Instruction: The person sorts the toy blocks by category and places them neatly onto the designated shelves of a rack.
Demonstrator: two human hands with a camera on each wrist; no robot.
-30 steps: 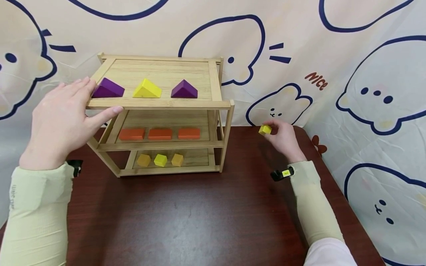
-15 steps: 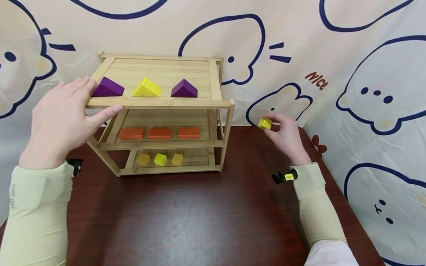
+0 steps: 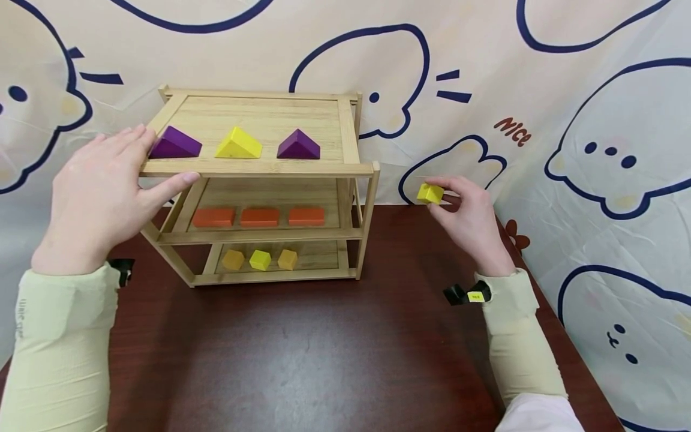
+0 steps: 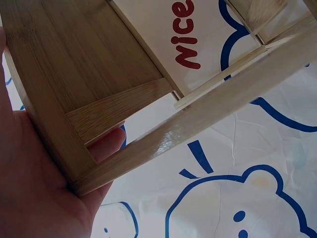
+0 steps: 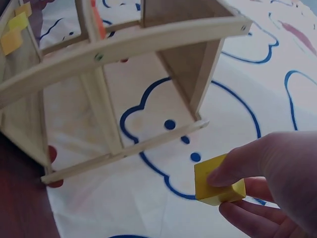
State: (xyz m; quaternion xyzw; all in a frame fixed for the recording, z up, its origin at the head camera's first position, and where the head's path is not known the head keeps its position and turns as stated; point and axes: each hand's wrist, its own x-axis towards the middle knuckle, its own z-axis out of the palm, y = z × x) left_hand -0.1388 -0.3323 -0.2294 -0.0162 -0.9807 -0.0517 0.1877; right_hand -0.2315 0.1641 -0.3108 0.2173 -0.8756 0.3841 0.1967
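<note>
My left hand (image 3: 102,192) holds the front left corner of a light wooden shelf rack (image 3: 259,170), thumb along the front rail. In the left wrist view, a fingertip (image 4: 109,145) shows through the gap beside the frame. My right hand (image 3: 471,219) pinches a small yellow cube (image 3: 430,193) in the air to the right of the rack, apart from it. The right wrist view shows the thumb on one face of that cube (image 5: 218,181). Purple prisms (image 3: 298,145) and a yellow prism (image 3: 238,144) sit on the top shelf, close to the left hand.
Three orange-red bar blocks (image 3: 260,217) lie in a row on the middle shelf. On the bottom shelf stand two orange cubes (image 3: 287,259) and a yellow-green cube (image 3: 260,260). Beneath is a dark brown table (image 3: 302,348). A curtain (image 3: 399,60) with cartoon outlines hangs behind and to the right.
My right hand has risen slightly with the yellow cube pinched, its wrist shifting a little right and toward me. The left hand, rack and other blocks stay where they were.
</note>
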